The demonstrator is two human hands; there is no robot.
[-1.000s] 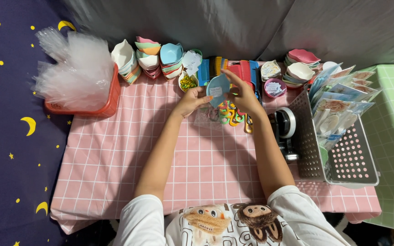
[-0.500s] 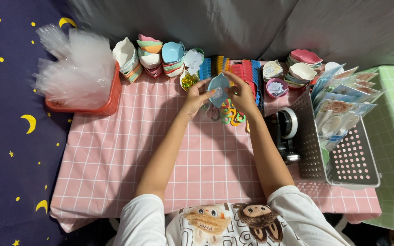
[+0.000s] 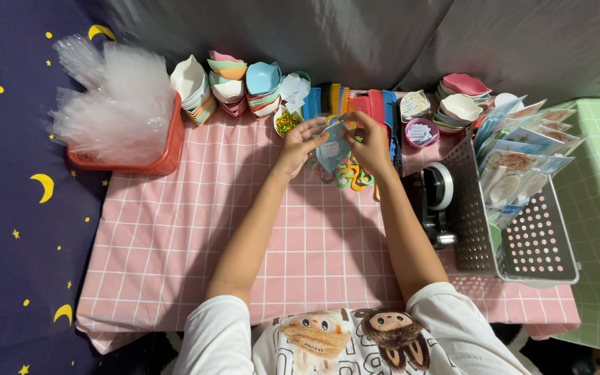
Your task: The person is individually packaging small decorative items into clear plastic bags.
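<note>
pink checked tablecloth (image 3: 175,236), tape dispenser (image 3: 437,201)

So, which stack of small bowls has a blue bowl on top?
The third stack from the left behind the hands; its top bowl is blue, while the neighbouring stacks end in white or pink.

Bright, even light falls from above and a little behind the person — both forearms cast soft, dark shadows to their left on the pink checked tablecloth (image 3: 175,236). The clear plastic bags (image 3: 116,97) glare almost white. Focus is sharp in the middle; the edges bow slightly, and the grey backdrop (image 3: 355,35) dims toward the top.
</note>
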